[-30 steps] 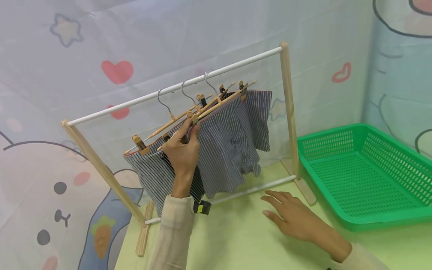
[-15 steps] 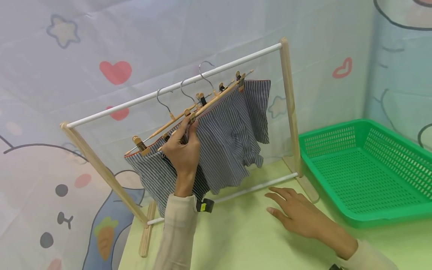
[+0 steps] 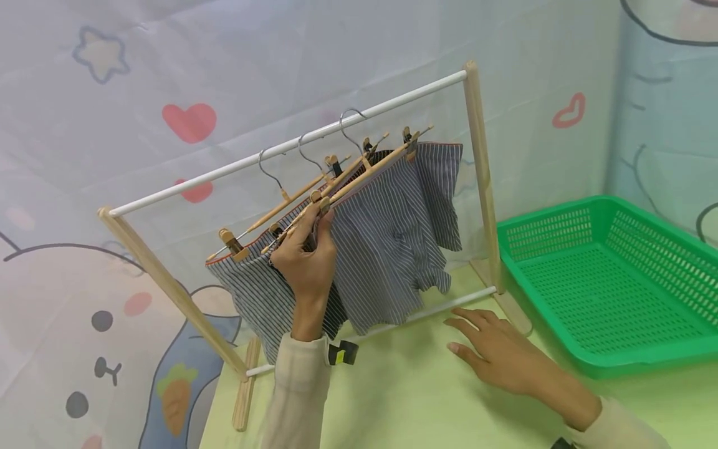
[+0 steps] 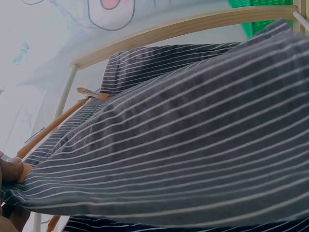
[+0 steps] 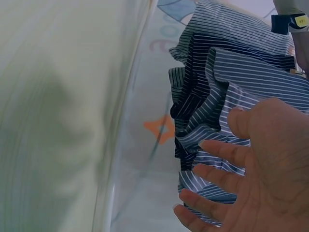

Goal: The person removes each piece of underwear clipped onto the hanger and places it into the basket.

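Three wooden clip hangers with striped shorts are at the white rail (image 3: 230, 169) of a small wooden rack. In the head view my left hand (image 3: 307, 268) pinches the left clip (image 3: 324, 204) of the front hanger (image 3: 387, 167), which carries grey-blue striped shorts (image 3: 381, 249). This hanger's hook (image 3: 343, 122) arches over the rail, its top slightly above it; contact is unclear. Behind hang dark striped shorts (image 3: 335, 312) and, leftmost, another striped pair (image 3: 258, 299). My right hand (image 3: 499, 355), fingers spread and holding nothing, hovers below the shorts, right of them.
A green plastic basket (image 3: 561, 352) stands right of the rack on the pale green table (image 3: 404, 399). The rack's right post (image 3: 481, 174) rises between shorts and basket. A printed cloth (image 3: 336, 50) hangs behind.
The front hanger's hook rose above the rail, then came down a little and shifted right, its shorts swinging along. My left hand keeps its pinch. My right hand drifted slightly right.
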Motion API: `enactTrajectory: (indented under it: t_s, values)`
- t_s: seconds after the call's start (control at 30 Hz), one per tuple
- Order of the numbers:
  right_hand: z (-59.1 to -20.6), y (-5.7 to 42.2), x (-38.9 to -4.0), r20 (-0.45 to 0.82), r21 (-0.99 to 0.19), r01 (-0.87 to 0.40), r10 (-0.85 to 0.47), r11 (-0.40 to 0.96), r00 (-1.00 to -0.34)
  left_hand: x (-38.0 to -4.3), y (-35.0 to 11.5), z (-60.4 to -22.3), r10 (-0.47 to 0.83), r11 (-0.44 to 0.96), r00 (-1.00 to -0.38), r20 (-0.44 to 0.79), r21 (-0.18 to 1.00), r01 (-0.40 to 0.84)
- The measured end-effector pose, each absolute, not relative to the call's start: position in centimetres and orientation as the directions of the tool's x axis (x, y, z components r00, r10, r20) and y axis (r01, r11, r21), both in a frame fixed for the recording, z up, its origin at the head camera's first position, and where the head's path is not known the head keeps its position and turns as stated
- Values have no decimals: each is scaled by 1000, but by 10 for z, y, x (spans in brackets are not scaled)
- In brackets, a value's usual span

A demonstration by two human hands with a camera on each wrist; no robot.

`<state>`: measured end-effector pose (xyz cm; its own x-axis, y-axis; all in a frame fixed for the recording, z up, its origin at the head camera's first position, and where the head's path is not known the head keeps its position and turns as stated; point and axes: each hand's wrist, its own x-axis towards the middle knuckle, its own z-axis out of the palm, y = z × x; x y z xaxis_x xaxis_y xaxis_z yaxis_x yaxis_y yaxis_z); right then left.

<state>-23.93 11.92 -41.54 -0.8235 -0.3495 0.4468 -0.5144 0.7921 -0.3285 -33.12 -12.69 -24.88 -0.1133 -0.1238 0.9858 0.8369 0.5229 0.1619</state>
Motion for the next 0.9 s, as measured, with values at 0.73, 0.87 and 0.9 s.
enactTrajectory:
  t_s: [0.73,0.87,0.9]
  values:
    - [-404,129,-240,490,-362,-517,-313,775,-813,-316,-136,-283,-123,461,-208,970,241,854]
    - [-401,133,-242,522,-362,-536,-311,762,-795,-311,-135,-288,-132,449,-222,966,257,856]
    - [-401,134,-243,526,-363,-539,-311,760,-792,-310,-134,-289,-135,445,-226,965,263,856]
